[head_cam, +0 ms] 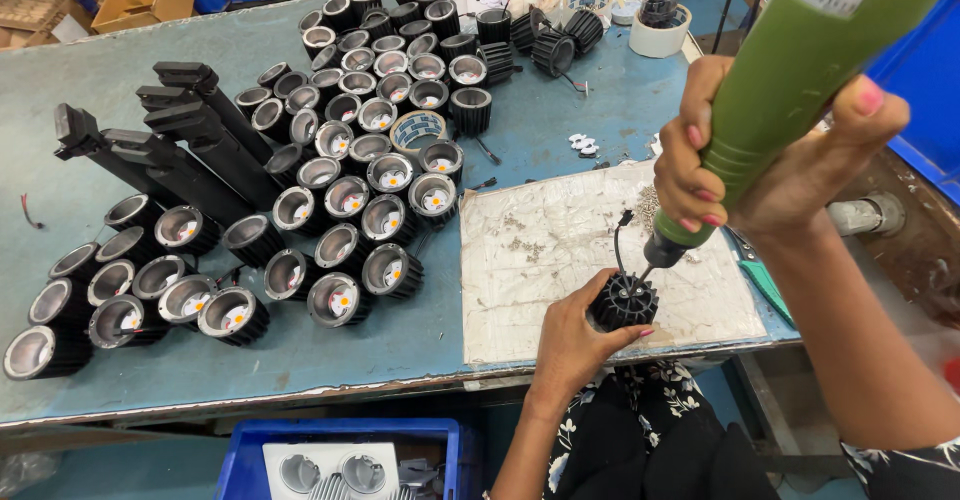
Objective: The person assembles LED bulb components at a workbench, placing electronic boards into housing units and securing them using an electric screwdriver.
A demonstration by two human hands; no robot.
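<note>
My left hand point(575, 338) grips a black finned lamp housing point(623, 301) near the table's front edge, on a worn white mat point(560, 250). A short black wire sticks up from the housing. My right hand point(745, 165) holds a green electric screwdriver point(790, 70) tilted down to the left, with its black tip touching the top of the housing. Small screws point(525, 245) lie scattered on the mat.
Several finished black lamp housings point(340, 200) with reflectors cover the blue-grey table point(300, 360) to the left, beside black track adapters point(180, 150). Tape rolls point(415, 130), pliers and a bottle stand at the back. A blue bin point(340, 460) with parts sits below the front edge.
</note>
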